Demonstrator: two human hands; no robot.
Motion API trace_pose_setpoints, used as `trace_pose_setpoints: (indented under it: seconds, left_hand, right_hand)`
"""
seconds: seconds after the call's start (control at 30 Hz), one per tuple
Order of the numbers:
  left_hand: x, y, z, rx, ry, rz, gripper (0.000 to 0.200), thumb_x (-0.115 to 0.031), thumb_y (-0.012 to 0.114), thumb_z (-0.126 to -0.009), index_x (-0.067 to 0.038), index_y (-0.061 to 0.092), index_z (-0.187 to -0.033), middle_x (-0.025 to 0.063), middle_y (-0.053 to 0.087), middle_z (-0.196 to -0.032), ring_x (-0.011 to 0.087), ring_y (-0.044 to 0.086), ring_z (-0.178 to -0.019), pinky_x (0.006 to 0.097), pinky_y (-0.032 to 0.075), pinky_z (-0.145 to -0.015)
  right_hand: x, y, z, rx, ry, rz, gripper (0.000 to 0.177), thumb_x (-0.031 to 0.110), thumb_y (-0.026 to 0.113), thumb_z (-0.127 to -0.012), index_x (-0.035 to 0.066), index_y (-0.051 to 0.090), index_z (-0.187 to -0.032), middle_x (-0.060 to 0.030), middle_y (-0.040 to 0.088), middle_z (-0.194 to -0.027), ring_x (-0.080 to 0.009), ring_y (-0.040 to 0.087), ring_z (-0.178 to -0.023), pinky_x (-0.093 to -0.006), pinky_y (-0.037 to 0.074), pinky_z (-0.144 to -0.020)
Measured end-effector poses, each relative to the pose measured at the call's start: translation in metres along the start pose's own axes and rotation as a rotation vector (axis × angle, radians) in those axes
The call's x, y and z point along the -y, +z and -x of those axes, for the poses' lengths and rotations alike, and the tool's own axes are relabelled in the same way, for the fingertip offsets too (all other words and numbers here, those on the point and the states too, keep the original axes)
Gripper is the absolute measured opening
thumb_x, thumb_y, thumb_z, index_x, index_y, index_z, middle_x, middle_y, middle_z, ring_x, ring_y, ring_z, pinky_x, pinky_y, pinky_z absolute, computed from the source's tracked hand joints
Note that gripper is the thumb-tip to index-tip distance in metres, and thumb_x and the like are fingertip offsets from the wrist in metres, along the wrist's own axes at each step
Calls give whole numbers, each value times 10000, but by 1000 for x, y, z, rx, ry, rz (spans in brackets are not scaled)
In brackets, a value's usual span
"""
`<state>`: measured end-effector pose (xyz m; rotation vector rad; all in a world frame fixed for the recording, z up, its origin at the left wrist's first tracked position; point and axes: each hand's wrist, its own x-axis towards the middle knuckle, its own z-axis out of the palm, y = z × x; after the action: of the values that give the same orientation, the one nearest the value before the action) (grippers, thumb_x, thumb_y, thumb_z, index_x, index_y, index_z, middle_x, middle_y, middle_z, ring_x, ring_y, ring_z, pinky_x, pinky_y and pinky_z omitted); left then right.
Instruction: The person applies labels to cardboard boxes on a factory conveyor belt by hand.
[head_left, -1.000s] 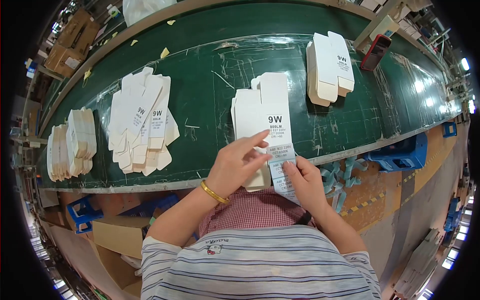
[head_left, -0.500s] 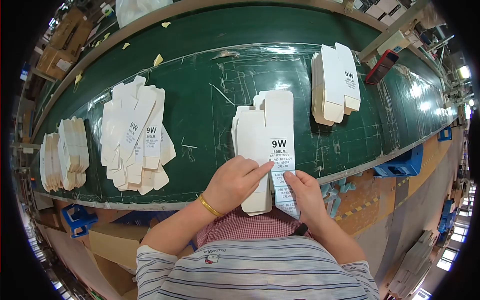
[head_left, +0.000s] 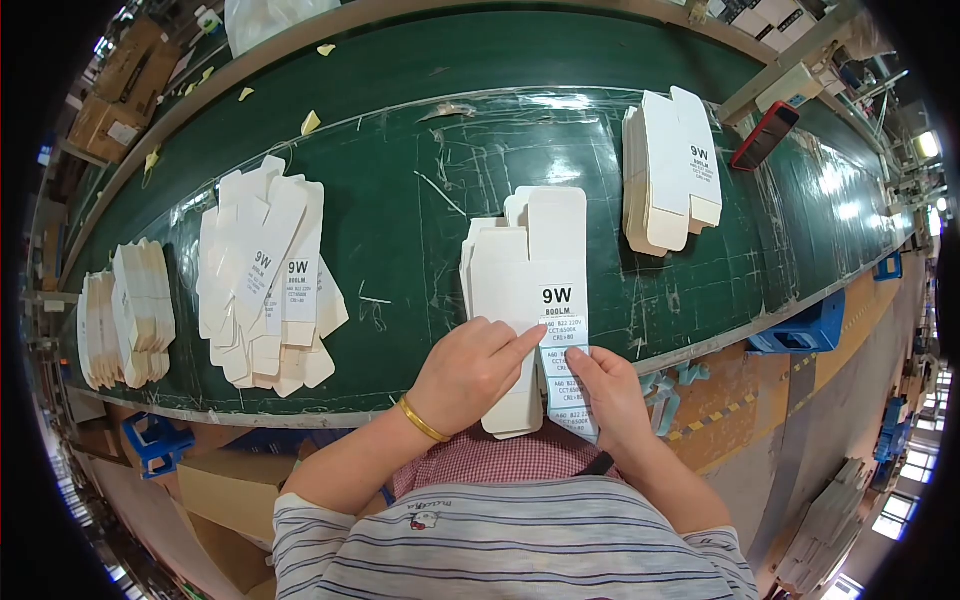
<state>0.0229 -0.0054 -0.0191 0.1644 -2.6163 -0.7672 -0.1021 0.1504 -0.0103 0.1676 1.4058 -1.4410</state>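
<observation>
A stack of flat white cartons (head_left: pixel 500 285) lies on the green table in front of me, the top one printed "9W 800LM". Over that print lies the upper end of a strip of pale blue-edged labels (head_left: pixel 565 334). My left hand (head_left: pixel 475 370) is closed, its index fingertip pressing the strip's upper left corner; its thumb is hidden. My right hand (head_left: pixel 610 390) pinches the strip lower down at its right side, thumb on top. The strip's lower part hangs past the cartons towards my lap.
A loose pile of 9W cartons (head_left: pixel 245 280) lies left, with upright bundled cartons (head_left: pixel 145 310) farther left. Another carton stack (head_left: pixel 655 170) and a red-edged phone (head_left: pixel 765 135) are at right. Yellowish scraps (head_left: pixel 311 123) dot the green table (head_left: pixel 400 200). Blue stools (head_left: pixel 805 325) stand below.
The label strip's upper end has shifted slightly over the carton and covers the small print line under "800LM". Both hands keep nearly the same place; the view has tilted a little.
</observation>
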Motion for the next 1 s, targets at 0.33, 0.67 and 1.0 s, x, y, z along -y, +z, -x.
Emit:
trace_pose_setpoints:
  seconds: [0.33,0.67,1.0]
  left_hand:
    - [0,1,0,17,-15,-16,403,-23,647,-739,-37,646,-1141,44,489,-760,205,514,-690,330,468,-617]
    - [-3,-2,-3,53,-56,-6,355,-17,659,-768,-27,666,-1123,53,545,-768,213,530,-698,333,467,-623]
    - [-4,-3,-5,60,-48,-16,355,-19,655,-768,-29,665,-1122,53,539,-762,210,532,-695,333,468,-622]
  right_hand:
    - [1,1,0,-6,4,-14,219,155,544,-984,-40,625,-1043,-61,686,-858,-89,642,-665,-227,530,-588]
    - [2,-1,-1,7,25,-21,232,166,558,-983,-47,624,-1049,-75,689,-888,-97,646,-691,-232,534,-600]
    - [3,-2,-1,23,34,-6,254,175,548,-989,-57,618,-1067,-79,681,-918,-102,643,-729,-242,539,-637]
